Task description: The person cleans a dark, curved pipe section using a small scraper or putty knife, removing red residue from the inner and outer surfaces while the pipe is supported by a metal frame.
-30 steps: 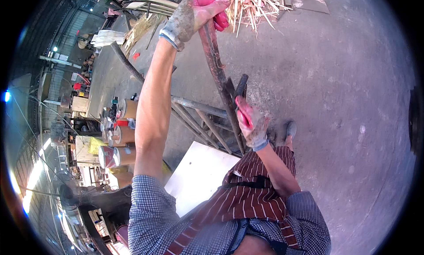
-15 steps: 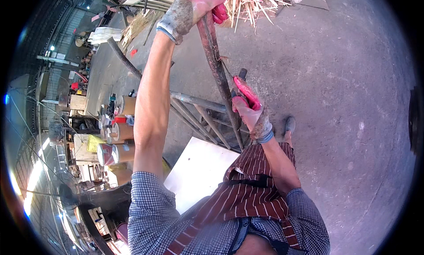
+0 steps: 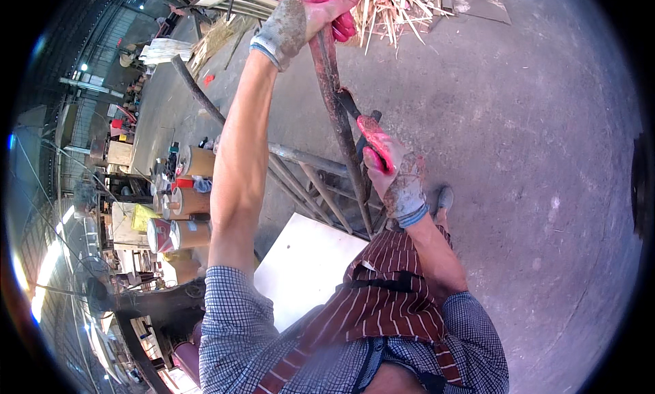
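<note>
A long, dark reddish-brown wooden pole (image 3: 334,111) slants from far to near in front of me. At its far end my left hand (image 3: 310,19), in a soiled grey-and-pink work glove, is closed around it. My right hand (image 3: 392,169), gloved alike, is closed on a dark knife-like tool (image 3: 350,104). The tool's flat end meets the pole's right side; its handle is mostly hidden in the glove. Behind that hand a dark stub (image 3: 376,115) sticks up. The pole's near part rests against a stand of metal bars (image 3: 310,158) close to my apron.
A white board (image 3: 307,264) lies at my near left. Cylindrical containers (image 3: 191,201) and workshop clutter line the left side. Far ahead is a heap of thin wood strips (image 3: 396,12). A dark bar (image 3: 196,87) slopes up beyond my left forearm. Grey concrete floor (image 3: 518,176) spreads to the right.
My right hand has shifted slightly nearer and to the right. The tool has turned, and its flat side shows more against the pole. My left hand keeps its hold at the far end.
</note>
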`<action>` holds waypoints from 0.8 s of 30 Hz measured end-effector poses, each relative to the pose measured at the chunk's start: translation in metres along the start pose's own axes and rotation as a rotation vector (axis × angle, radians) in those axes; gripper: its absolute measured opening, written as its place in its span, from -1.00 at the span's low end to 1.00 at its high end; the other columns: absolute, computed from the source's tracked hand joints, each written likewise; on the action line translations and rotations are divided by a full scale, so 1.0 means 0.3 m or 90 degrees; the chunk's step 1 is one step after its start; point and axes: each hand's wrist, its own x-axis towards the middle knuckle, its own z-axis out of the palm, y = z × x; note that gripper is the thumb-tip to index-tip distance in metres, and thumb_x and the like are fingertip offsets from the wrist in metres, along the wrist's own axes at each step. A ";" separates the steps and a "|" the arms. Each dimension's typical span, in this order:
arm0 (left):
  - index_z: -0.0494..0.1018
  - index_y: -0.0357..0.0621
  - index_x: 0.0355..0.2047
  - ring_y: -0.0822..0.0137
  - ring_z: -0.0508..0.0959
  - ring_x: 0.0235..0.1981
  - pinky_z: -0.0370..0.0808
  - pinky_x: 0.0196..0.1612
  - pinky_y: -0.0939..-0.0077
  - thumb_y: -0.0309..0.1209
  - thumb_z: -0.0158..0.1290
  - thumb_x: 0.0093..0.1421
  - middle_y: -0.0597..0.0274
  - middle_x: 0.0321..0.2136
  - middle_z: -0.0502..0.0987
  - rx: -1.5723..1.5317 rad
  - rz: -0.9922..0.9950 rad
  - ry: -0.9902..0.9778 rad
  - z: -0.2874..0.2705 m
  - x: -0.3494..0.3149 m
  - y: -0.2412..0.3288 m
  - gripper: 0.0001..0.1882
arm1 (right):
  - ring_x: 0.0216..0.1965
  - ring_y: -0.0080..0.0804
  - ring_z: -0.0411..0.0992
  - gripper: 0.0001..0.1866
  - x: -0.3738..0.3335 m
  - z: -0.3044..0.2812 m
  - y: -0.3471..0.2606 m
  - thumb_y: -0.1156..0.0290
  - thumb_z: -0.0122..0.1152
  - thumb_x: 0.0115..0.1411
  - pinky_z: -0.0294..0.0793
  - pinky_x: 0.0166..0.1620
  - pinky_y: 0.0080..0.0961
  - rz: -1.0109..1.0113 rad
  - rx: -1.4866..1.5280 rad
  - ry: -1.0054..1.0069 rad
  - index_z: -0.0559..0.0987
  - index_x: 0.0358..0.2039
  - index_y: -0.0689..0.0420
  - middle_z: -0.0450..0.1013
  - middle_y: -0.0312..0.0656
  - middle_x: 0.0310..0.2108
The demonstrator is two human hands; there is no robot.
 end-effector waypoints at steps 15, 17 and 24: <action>0.65 -0.22 -0.36 0.43 0.62 -0.49 0.55 -0.38 0.50 -0.04 0.10 0.33 0.22 -0.49 0.66 -0.025 -0.029 0.057 0.010 0.002 -0.043 -0.56 | -0.23 -0.03 0.59 -0.68 -0.025 0.016 -0.009 0.31 0.29 0.19 0.57 -0.13 -0.26 0.069 0.185 -0.001 0.64 -0.07 0.15 0.59 0.02 -0.22; 0.65 -0.21 -0.33 0.42 0.62 -0.49 0.55 -0.37 0.50 -0.04 0.10 0.33 0.22 -0.49 0.67 0.039 -0.037 0.054 0.011 -0.015 -0.011 -0.56 | -0.26 -0.01 0.58 -0.66 0.023 0.026 -0.007 0.31 0.28 0.20 0.57 -0.16 -0.26 0.127 0.217 -0.021 0.63 -0.05 0.17 0.59 0.01 -0.25; 0.67 -0.24 -0.36 0.41 0.64 -0.40 0.59 -0.23 0.44 -0.02 0.12 0.30 0.17 -0.43 0.69 0.055 0.038 0.038 -0.017 -0.013 -0.041 -0.54 | -0.17 -0.02 0.57 -0.65 0.063 -0.019 -0.024 0.36 0.28 0.17 0.54 -0.12 -0.29 0.039 0.243 -0.026 0.61 -0.02 0.15 0.58 0.01 -0.16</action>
